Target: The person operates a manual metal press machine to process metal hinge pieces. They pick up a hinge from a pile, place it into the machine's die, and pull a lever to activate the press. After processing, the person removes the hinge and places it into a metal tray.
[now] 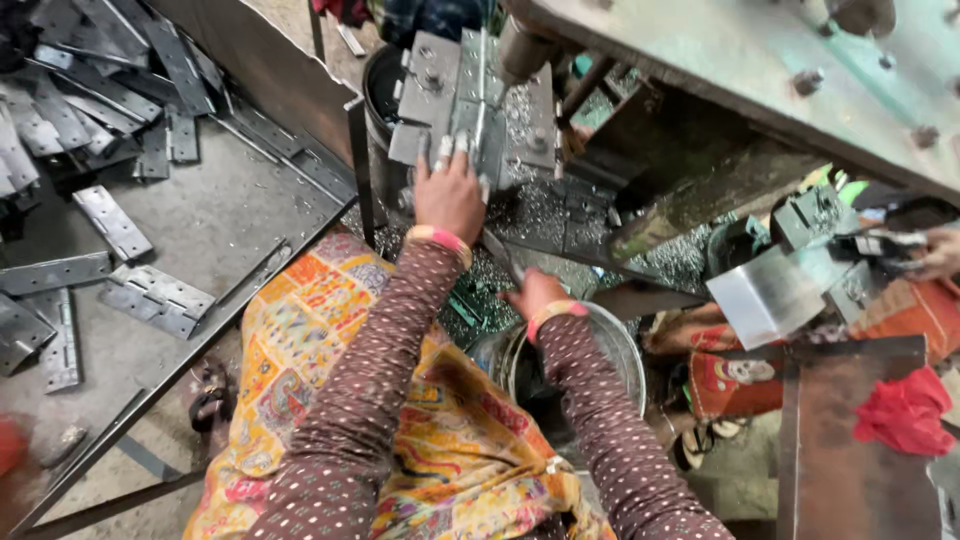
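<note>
two hands work at a grey machine. the hinge point(455, 110), a flat grey metal piece with holes, lies on the press bed point(540, 215), under the round ram point(522, 50). the left hand point(449, 195) rests on the near edge of the hinge, fingers pressed together and flat on the metal. the right hand point(533, 293) is lower, just above the rim of a steel bowl point(620, 350). it is curled, and i cannot tell if it pinches anything. both wrists wear orange bangles, and the sleeves are brown with small dots. tiny metal chips point(540, 210) cover the bed around the hinge. a bright cloth with many colours point(300, 350) lies over the lap. far to the left, more hinges point(115, 225) lie spread on a low grey table point(230, 200). on the right a red rag point(905, 410) sits on a rusty plate, and another person's hand point(940, 255) shows at the edge.
</note>
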